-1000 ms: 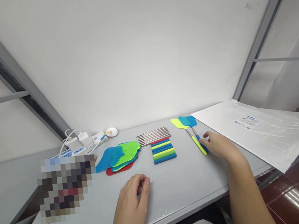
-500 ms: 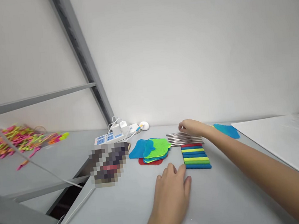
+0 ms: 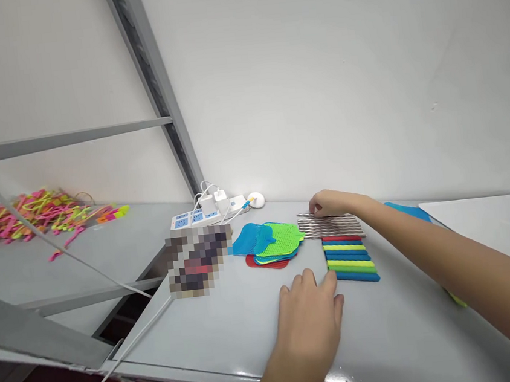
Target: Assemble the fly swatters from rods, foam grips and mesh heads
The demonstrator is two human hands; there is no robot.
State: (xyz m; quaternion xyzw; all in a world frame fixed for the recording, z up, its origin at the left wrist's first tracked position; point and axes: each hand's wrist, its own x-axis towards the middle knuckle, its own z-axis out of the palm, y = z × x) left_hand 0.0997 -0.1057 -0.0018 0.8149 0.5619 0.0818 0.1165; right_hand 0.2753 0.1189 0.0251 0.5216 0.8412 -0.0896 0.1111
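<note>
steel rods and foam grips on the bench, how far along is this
Done: the steel rods lie side by side, the coloured foam grips sit in a neat row, and the mesh swatter heads are piled together. In hand: the right hand touches the rods, while the left hand rests open on the bench beside the grips. Left: the heads, rods and grips in these groups still lie separate.

Place: plain workroom for handling small parts
Walls: smooth white panels on a grey steel frame (image 3: 154, 92)
Bench: long pale-grey tabletop (image 3: 233, 327)
Power: white multi-socket power strip (image 3: 194, 219)
Parts: blue and green plastic mesh swatter heads (image 3: 278, 241); loose heap of pink-and-yellow plastic pieces (image 3: 34, 217)
</note>
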